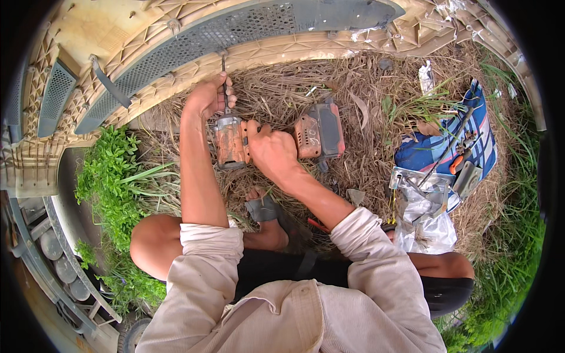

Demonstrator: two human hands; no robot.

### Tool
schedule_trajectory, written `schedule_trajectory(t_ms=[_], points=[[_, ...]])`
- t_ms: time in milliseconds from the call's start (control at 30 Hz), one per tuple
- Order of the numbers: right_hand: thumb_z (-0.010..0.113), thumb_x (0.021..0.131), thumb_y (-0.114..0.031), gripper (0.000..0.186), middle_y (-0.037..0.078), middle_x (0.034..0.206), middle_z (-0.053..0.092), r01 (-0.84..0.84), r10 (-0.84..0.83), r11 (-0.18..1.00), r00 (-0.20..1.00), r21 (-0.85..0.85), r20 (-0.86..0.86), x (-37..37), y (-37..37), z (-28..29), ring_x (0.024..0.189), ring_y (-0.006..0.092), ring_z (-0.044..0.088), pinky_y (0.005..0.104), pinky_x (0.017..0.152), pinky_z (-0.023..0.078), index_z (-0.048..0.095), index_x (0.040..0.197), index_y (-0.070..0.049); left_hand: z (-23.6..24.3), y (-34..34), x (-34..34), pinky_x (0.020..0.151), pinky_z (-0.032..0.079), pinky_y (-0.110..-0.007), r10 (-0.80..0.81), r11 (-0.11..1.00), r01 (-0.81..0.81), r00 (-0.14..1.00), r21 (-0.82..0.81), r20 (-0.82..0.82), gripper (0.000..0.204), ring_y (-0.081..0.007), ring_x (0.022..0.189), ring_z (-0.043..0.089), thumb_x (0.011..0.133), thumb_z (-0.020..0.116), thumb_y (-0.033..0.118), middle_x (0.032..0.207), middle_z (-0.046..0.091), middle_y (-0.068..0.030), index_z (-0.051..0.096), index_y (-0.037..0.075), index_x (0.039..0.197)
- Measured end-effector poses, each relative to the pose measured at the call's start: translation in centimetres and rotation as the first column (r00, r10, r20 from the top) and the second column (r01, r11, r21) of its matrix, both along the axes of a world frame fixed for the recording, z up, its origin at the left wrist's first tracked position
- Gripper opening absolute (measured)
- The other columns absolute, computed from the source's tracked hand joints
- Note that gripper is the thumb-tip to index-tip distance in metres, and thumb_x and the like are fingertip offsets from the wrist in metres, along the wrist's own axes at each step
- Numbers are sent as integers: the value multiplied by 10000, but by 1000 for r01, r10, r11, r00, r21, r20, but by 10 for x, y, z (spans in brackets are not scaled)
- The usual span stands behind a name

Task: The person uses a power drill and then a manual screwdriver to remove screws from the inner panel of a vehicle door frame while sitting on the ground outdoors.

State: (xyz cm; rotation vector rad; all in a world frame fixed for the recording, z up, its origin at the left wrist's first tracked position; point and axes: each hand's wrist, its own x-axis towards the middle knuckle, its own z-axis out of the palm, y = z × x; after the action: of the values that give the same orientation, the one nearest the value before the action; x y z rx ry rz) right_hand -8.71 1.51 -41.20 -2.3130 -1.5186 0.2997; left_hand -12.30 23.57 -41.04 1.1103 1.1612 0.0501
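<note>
An orange cordless power driver lies sideways in front of me, pointed away. My right hand is wrapped round its handle, between the motor body and the dark-and-orange battery base. From its nose runs a long thin driver bit. My left hand closes its fingers round this bit, just ahead of the nose. The bit's far end meets the lower edge of a large beige ribbed plastic panel; whether it sits in a screw there is too small to tell. A dark perforated grille is set into the panel.
Dry straw covers the ground. At right lies a blue plaid bag with tools, a metal bracket and a clear plastic bag. Green plants grow at left beside a vehicle part. My sandalled foot is below the driver.
</note>
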Motion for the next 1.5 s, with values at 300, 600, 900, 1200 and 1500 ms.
schedule_trajectory(t_ms=[300, 600, 900, 1200, 1500], points=[[710, 779, -147, 259, 125, 691, 653, -56, 57, 998, 994, 15, -88, 9, 5, 13, 581, 249, 711, 356, 468, 527, 556, 952, -30, 9, 0, 13, 414, 222, -264, 193, 963, -193, 981, -187, -18, 266, -77, 467, 273, 1102, 439, 259, 627, 359, 32, 487, 92, 900], [669, 781, -84, 246, 116, 696, 642, -38, 52, 993, 992, 113, -119, -5, 11, 3, 563, 229, 705, 324, 452, 522, 544, 982, -14, -13, -1, 14, 391, 333, -313, 91, 943, 12, 952, 333, -293, 394, -141, 418, 426, 1072, 511, 340, 580, 513, -25, 580, 59, 806], [674, 749, -48, 253, 148, 705, 631, 26, 0, 992, 980, 125, -198, -15, 14, -2, 550, 247, 696, 345, 434, 513, 538, 959, -14, 38, -15, -14, 752, 544, -368, -97, 806, 334, 889, 488, -448, 531, -217, 843, 711, 1020, 573, 489, 886, 741, -117, 734, -9, 1111], [660, 798, -95, 163, 122, 701, 641, 58, -24, 985, 977, 160, -210, -6, 12, -2, 556, 215, 697, 325, 450, 521, 571, 922, -39, 41, -105, -66, 869, 534, -332, 220, 882, -17, 899, 472, -379, 959, -233, 1018, 669, 828, 796, 534, 1154, 686, -236, 470, -161, 1403], [645, 743, -51, 163, 116, 678, 599, 94, -48, 986, 953, 139, -301, -17, 21, 9, 513, 208, 658, 320, 431, 502, 552, 874, -27, 72, -94, -58, 817, 550, -315, 144, 859, 166, 829, 484, -541, 984, -210, 928, 684, 807, 813, 506, 1037, 723, -225, 465, -213, 1381]])
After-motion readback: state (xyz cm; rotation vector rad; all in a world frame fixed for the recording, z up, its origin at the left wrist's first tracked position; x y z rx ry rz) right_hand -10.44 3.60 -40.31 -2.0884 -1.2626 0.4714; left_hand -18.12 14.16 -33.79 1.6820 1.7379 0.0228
